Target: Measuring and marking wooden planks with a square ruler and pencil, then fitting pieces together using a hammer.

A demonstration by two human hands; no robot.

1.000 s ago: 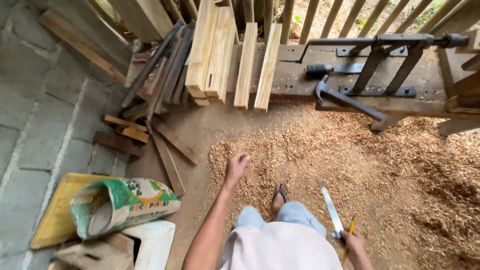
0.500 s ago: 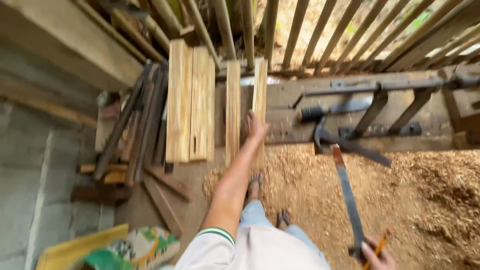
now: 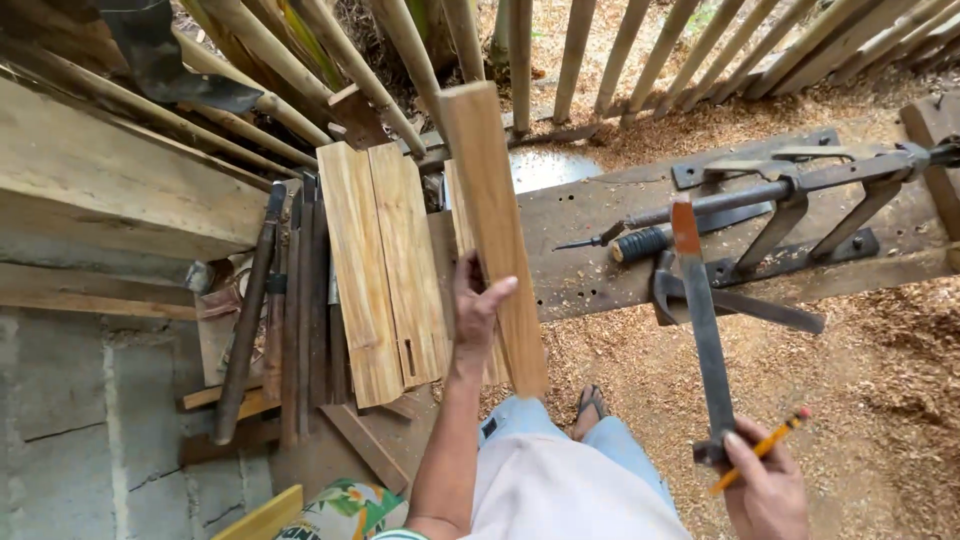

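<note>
The plank (image 3: 492,230) stands nearly upright, lifted off the leaning stack, with the left hand (image 3: 478,305) wrapped around its lower half: thumb on the near face, fingers curled behind the far edge. Gripped that low, most of the length rises above the hand and its top end reaches up against the fence poles (image 3: 560,50), while a short stub hangs below toward the knee. The hold looks like a way to balance a long, light piece one-handed and turn its face to the eye.

Just left of the grip, two wider boards (image 3: 385,270) lean side by side against the rail, and beyond them dark iron bars (image 3: 285,310) rest at the same slant. Leaning keeps each one easy to pick out singly.

To the right of the grip lies the workbench beam (image 3: 620,245), with a metal clamp frame (image 3: 800,200) bolted on top and a black-handled tool (image 3: 640,243) lying loose on it.

The right hand (image 3: 765,480) is closed on two things at once: a flat metal blade (image 3: 700,320) pointing up and away, and an orange pencil (image 3: 760,450) tucked between the fingers. Keeping both there leaves the left hand free for the wood. Sawdust (image 3: 880,400) covers the ground under the bench, and a sandalled foot (image 3: 590,405) shows below the plank.
</note>
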